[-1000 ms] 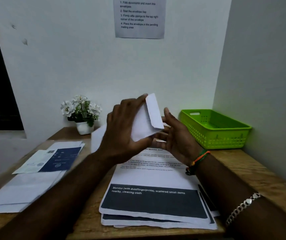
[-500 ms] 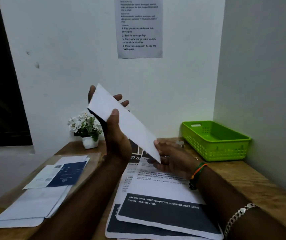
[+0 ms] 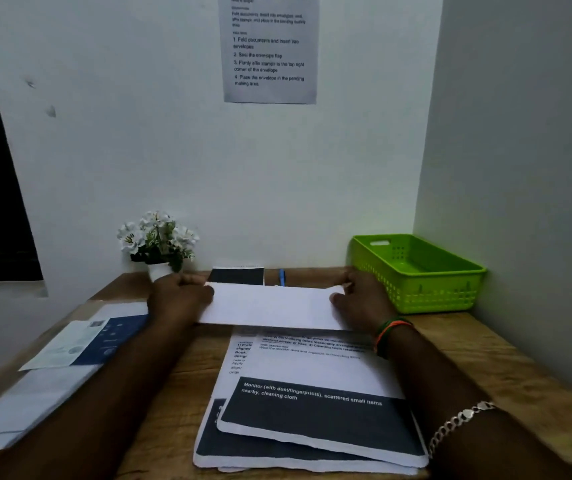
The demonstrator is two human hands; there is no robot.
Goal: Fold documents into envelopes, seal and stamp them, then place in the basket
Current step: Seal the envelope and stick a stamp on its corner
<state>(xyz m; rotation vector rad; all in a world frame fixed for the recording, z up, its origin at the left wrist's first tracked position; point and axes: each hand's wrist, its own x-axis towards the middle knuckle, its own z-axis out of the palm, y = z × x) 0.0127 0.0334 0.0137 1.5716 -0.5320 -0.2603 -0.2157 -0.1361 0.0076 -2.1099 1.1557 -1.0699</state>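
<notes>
Head view: two bare hands hold one white envelope [image 3: 272, 306] flat and level at centre frame, low over the far end of a wooden desk [image 3: 478, 358]. The left hand [image 3: 178, 299] pinches its left end, fingers closed on the paper; the right hand [image 3: 364, 299] grips its right end the same way. Below the envelope, lower centre, lies a stack of printed documents [image 3: 312, 410], at least two sheets, though the exact count is hard to tell. One green basket [image 3: 416, 271] sits at right, just beside the right hand. One potted plant [image 3: 158, 242] stands behind the left hand. Loose papers [image 3: 35, 393] lie at lower left. One notice [image 3: 270, 50] hangs on the wall, top centre.
</notes>
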